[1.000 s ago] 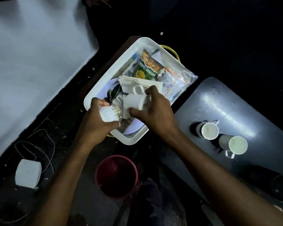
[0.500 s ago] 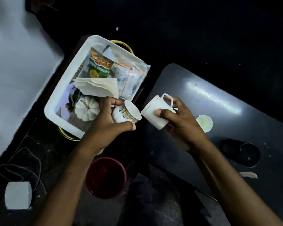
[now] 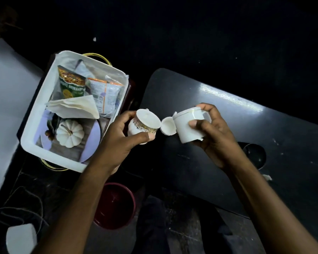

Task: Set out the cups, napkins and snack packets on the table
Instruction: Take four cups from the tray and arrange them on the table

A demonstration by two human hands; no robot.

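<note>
The left hand was closed around a small white ribbed cup with a gold patterned band, thumb under its rim and fingers curled behind. That cup was held in the air between the tray and the counter, tipped so its long axis ran up and to the right.

The right hand gripped a plain white cylindrical mug with thumb across its side and fingers wrapped over the far side. The mug lay nearly on its side above the dark grey counter, its long axis slanting from upper left to lower right. Whether its mouth or its base faced the camera could not be told. Just left of it, between the two held cups, a third white cup showed its open mouth; what bore it could not be told.

The white rectangular plastic tray sat well left of the counter, holding a green snack packet, a clear and orange snack packet, folded cream paper napkins lying across them, and a white pumpkin near the front.
</note>
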